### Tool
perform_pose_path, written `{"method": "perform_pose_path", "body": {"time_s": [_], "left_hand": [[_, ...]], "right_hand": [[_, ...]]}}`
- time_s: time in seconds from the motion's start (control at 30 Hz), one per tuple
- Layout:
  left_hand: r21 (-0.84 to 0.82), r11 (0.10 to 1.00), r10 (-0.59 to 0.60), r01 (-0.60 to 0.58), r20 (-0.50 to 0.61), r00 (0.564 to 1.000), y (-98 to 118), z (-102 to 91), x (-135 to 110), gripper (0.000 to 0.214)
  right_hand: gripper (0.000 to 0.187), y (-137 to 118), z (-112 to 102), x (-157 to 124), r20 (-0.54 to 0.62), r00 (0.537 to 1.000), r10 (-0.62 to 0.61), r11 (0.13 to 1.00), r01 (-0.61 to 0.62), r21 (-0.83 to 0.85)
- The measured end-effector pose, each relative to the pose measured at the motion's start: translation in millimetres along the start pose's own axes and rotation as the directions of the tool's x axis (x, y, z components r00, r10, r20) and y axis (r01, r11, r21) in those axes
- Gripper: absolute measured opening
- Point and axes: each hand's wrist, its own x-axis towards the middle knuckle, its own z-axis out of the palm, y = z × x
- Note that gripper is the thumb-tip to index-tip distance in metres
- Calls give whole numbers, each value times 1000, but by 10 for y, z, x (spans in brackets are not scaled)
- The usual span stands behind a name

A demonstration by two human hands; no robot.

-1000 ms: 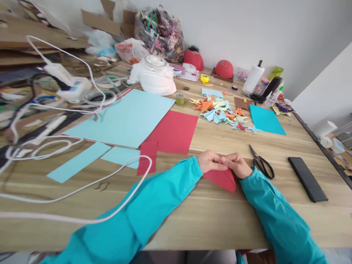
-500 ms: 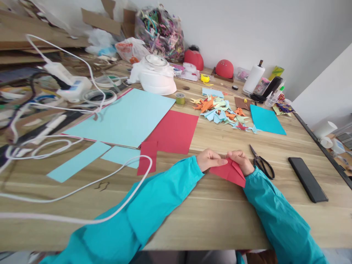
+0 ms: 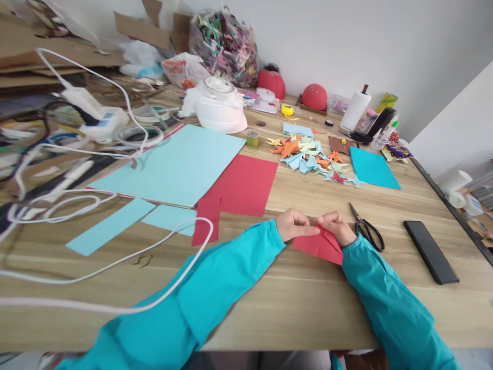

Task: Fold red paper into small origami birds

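Note:
A small sheet of red paper point(image 3: 318, 245), creased and partly folded, is held between both hands above the wooden table. My left hand point(image 3: 296, 226) pinches its upper left part, thumb lying on top. Close beside it, my right hand point(image 3: 336, 227) grips the top edge between thumb and fingers. The paper's lower edge hangs free toward me. Black-handled scissors point(image 3: 367, 227) lie just right of my right hand. Folded paper cranes point(image 3: 308, 156) in orange, blue, yellow and red are heaped farther back.
Large light blue sheets point(image 3: 173, 162) and a red sheet point(image 3: 246, 185) lie at left, with cut strips in front. A white cable point(image 3: 154, 303) loops across my left sleeve. At right are a black phone point(image 3: 431, 252) and a turquoise sheet point(image 3: 375, 168).
The fingers have shifted slightly along the paper's upper edge, and the red paper has tilted a little. Everything else stays put.

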Motion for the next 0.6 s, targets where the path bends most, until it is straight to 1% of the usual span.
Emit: {"method": "perform_pose_path", "body": {"time_s": [0.07,0.13,0.27,0.37,0.43,0.47,0.53,0.6], "left_hand": [[-33,999,-4,4,18,1000,-34,15,16,42],[-76,997,-29,30,9,1000,-57,18,30,39],[-130,991,-47,32,-117,992,-40,-9,33,36],[-140,990,-37,5,-226,974,-13,-28,21,33],[-187,982,-35,-22,-297,954,-8,-32,21,30],[-228,973,-35,-40,-315,948,-10,-31,25,27],[-329,941,-28,-80,-310,950,-10,-29,35,26],[-410,905,-4,-110,-267,964,-3,-28,43,32]], "right_hand": [[48,3,6,-3,34,999,-17,999,18,-28],[48,3,3,-7,57,998,-29,1000,29,-2],[37,-7,-20,-12,63,998,-15,997,10,82],[29,-1,-25,1,3,1000,-6,994,6,108],[27,17,-18,20,-67,998,-1,992,10,129],[26,29,-13,31,-98,995,-4,990,18,141],[24,56,-7,49,-133,991,-12,987,33,157],[22,81,-7,61,-129,991,-18,988,38,148]]}}
